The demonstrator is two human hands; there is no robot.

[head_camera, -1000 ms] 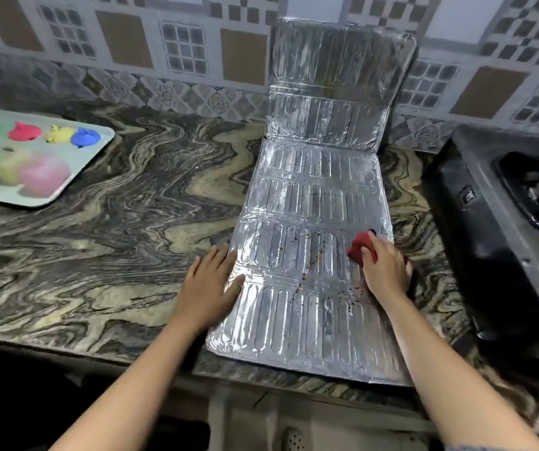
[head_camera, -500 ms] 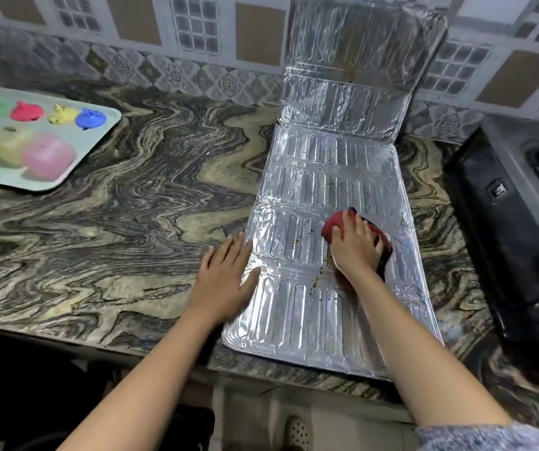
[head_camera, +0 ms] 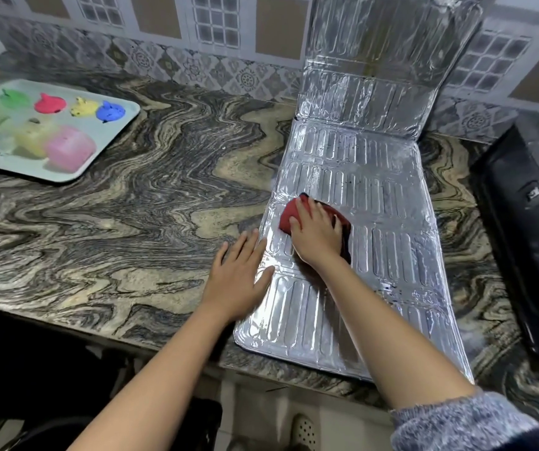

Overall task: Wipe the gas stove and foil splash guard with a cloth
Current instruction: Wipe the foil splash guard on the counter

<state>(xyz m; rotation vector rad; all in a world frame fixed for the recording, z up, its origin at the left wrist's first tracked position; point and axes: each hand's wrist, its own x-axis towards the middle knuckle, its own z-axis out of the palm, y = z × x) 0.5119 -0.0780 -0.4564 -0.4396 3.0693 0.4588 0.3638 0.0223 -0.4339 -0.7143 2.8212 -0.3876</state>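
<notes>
Cloth (head_camera: pixel 294 213) has swept leftward across the foil splash guard (head_camera: pixel 352 177), bunched under my right hand (head_camera: pixel 315 236) (fingers clamped over it). Beside that grip my left hand (head_camera: pixel 238 278) lies flat and spread on the foil's edge. Crumbs are gone; stove (head_camera: pixel 535 203), off right, waits unwiped.

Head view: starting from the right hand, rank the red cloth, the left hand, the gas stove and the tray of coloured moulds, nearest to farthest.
1. Red cloth: under the right hand, on the foil guard.
2. Left hand: just to its left, at the foil's edge.
3. Gas stove: far right of the counter.
4. Tray: far left, back of the counter.
</notes>
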